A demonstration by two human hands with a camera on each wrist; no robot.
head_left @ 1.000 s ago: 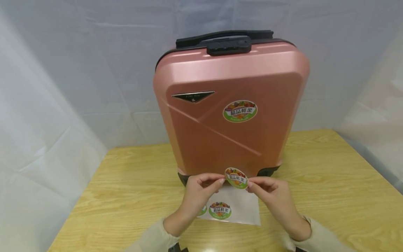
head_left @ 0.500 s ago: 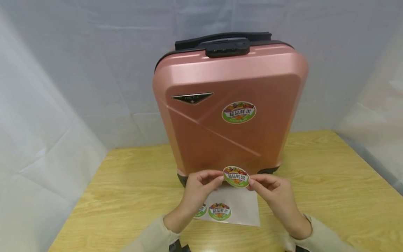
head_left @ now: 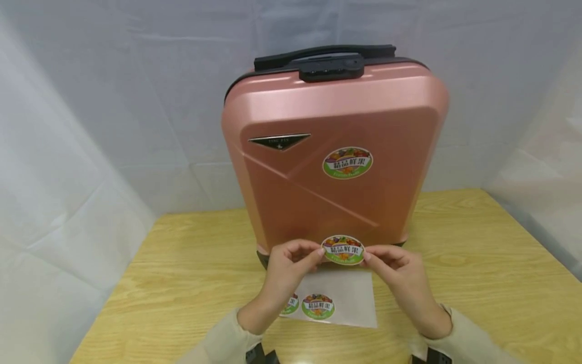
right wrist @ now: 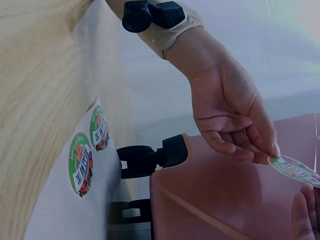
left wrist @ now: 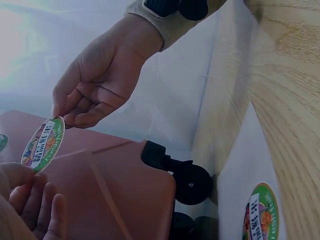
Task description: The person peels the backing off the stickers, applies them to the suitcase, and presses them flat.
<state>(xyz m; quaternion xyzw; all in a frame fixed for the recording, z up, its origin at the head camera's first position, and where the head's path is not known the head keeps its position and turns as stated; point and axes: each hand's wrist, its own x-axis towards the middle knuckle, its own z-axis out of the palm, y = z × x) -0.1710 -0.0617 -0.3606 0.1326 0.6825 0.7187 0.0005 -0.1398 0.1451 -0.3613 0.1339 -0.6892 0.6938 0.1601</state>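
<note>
An oval fruit sticker (head_left: 343,250) with a green lower band is held level between both hands, in front of the lower part of a pink suitcase (head_left: 291,212). My left hand (head_left: 289,270) pinches its left end between thumb and fingertips. At the opposite end, the thumb and fingers of my right hand (head_left: 402,280) pinch the edge. Another such sticker is stuck on the suitcase's upper front. Below the hands lies a white backing sheet (head_left: 354,298) bearing two more stickers, one partly hidden by my left hand in the head view.
The suitcase stands upright on a wooden table (head_left: 195,283), with a black handle (head_left: 325,50) on top and a dark triangular badge (head_left: 279,141) at its upper left. Black wheels (left wrist: 192,185) show at its base. White cloth (head_left: 173,101) hangs behind and at both sides.
Both hands have raised the sticker slightly, and it has turned from a tilt down to the right to nearly level. The suitcase and sheet stay in place.
</note>
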